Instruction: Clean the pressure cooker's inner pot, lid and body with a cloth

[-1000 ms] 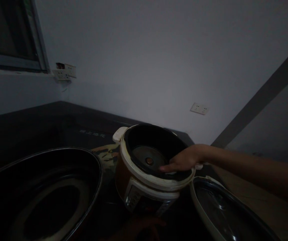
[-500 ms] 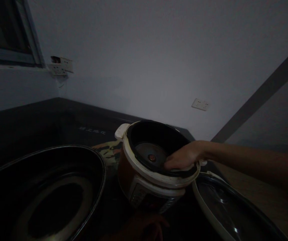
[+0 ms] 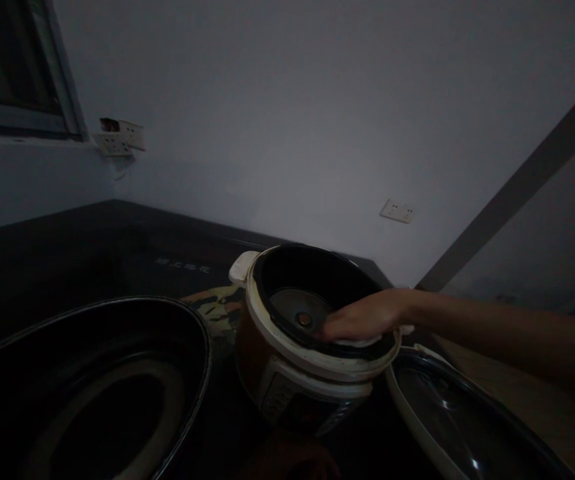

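A brown and white electric pressure cooker stands without its lid on the dark counter. My right hand reaches into it from the right, low at the near right side of its dark inside. Under the palm shows the edge of a white cloth, pressed beneath my fingers. A round heating plate with a small central button lies bare at the bottom of the cooker. In deep shadow below the cooker, a dim reddish shape looks like my left hand; its fingers cannot be made out.
A large dark pot stands at the left. To the right of the cooker lies a glass lid with a pale rim. Behind are a pale wall with sockets and a dark counter with white lettering.
My right hand has shifted slightly left inside the cooker, fingers closer to the central button and blurred. The whole view has tilted slightly; the cooker, pot and lid stay in place.
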Available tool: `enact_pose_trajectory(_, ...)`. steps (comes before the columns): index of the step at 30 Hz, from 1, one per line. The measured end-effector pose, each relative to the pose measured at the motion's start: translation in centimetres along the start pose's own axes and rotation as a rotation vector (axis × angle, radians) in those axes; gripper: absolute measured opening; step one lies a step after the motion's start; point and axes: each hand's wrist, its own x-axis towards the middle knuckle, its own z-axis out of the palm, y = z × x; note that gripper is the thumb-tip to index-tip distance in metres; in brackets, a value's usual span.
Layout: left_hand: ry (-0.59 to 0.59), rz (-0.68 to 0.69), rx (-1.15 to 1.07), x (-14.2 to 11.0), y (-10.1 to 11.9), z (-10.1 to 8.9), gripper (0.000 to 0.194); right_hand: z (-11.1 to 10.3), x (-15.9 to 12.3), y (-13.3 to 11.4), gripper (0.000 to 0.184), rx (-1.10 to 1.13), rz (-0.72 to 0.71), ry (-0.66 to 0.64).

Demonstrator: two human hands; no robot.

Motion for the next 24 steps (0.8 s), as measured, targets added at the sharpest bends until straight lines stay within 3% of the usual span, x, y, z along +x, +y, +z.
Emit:
enact_pose_trajectory(3,0.018,0.001,-0.027,-0.1,-0.1,0.4,0.041,-1.0,-1.3,1.0,0.038,-0.291,0.012,-0.039)
enact_pose_trajectory(5,0.043,-0.002,-0.038,-0.1,0.1,0.7,0.036,-1.1,-0.8,1.8,0.039,-0.348,0.066,-0.058)
enact_pose_trajectory(10,0.065,0.006,-0.003,-0.3,1.1,0.6,0.036,0.4,3.2,1.3,0.039,0.132,0.066,-0.161)
enact_pose_trajectory(14,0.073,-0.015,-0.006,-0.3,1.1,0.5,0.033,1.4,4.9,-0.9,0.042,0.353,-0.013,0.05)
enact_pose_trajectory(16,0.083,-0.033,-0.016,-0.4,0.9,0.7,0.032,1.7,4.2,-1.5,0.048,0.4,-0.072,0.142)
enact_pose_trajectory(18,0.094,-0.034,-0.021,-0.4,0.9,0.9,0.03,1.9,2.7,-1.6,0.058,0.358,-0.148,0.144)
enact_pose_trajectory(21,0.11,-0.016,-0.007,-0.3,1.3,0.9,0.03,2.3,-0.4,-1.0,0.068,0.119,-0.29,0.074)
enact_pose_trajectory(24,0.105,-0.04,0.008,-0.4,2.1,0.7,0.032,2.7,-3.1,-0.2,0.063,-0.141,-0.355,0.153)
